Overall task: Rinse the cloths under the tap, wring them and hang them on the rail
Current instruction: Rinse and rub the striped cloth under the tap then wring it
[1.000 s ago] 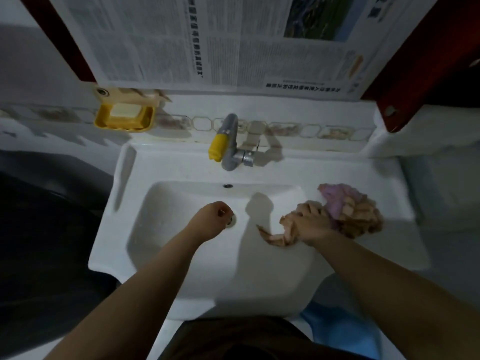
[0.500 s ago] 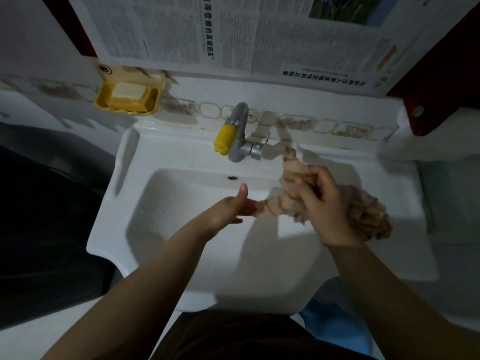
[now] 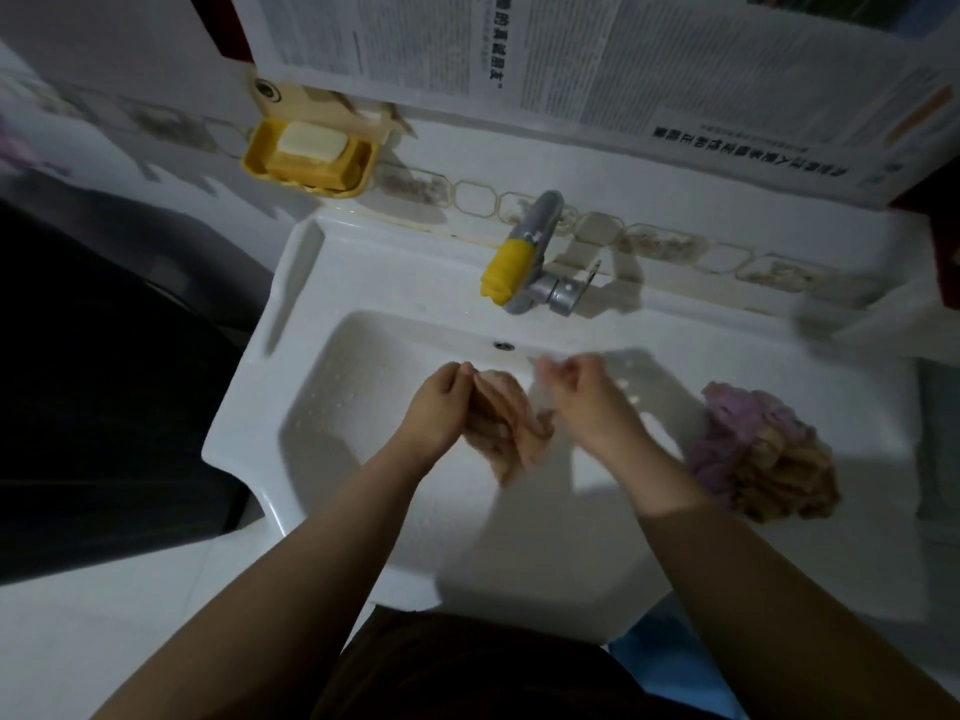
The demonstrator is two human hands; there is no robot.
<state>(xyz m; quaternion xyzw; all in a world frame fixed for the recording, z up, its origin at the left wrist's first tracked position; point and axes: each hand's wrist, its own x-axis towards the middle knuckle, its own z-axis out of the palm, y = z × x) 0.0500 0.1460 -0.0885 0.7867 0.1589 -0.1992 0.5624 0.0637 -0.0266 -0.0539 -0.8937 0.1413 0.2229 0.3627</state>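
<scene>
**First cloth over the basin, rinsing barely begun**

Head view: a white sink (image 3: 249,397) fills the centre, with the tap (image 3: 524,262) at 12 o'clock; I see no water running from it, though motion blur leaves that uncertain. The left hand (image 3: 439,407) holds a peach cloth (image 3: 506,428) over the bowl, fingers curled round its upper end, so the cloth hangs just at 3 o'clock of that hand. The right hand (image 3: 582,394) sits close at 3 o'clock of the cloth; its fingers look loosely curled, but blur hides whether they pinch the fabric or are free of it. A heap of more cloths (image 3: 763,454), purple and tan, lies on the sink's flat ledge at 3 o'clock, well apart from both hands. A yellow soap dish (image 3: 306,158) hangs on the wall at 10 o'clock, below a newspaper (image 3: 571,59).

By my reading, one cloth is only now ready for rinsing; wringing, hanging and the whole heap remain. No rail is in view.
</scene>
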